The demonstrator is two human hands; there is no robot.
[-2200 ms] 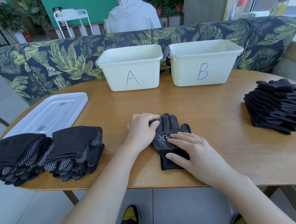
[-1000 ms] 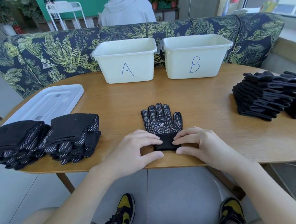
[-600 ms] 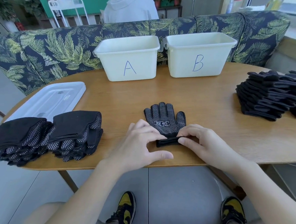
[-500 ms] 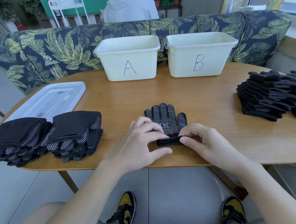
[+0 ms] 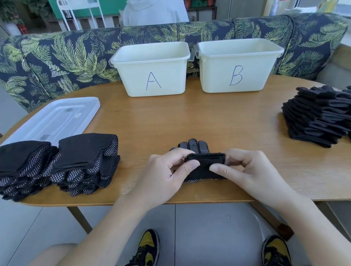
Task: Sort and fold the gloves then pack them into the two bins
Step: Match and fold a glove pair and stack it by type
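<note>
Gloves, unfolded stack [image 5: 323, 115] at 2 o'clock | folded piles [image 5: 51, 162] at 9 | bins A [image 5: 151, 69] and B [image 5: 236, 64] at 12 | my left hand [image 5: 164, 173] and right hand [image 5: 248, 172] both pinch the dotted glove [image 5: 201, 163], cuff doubled over, table [image 5: 191, 121] near edge.

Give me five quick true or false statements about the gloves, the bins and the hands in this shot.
1. Both hands pinch the glove in front of the person. True: left hand, right hand.
2. Bin A stands right of bin B. False: A is on the left.
3. Folded gloves lie at the table's left. True.
4. The lid covers bin B. False: it lies on the table.
5. The unfolded stack sits at the right. True.
</note>
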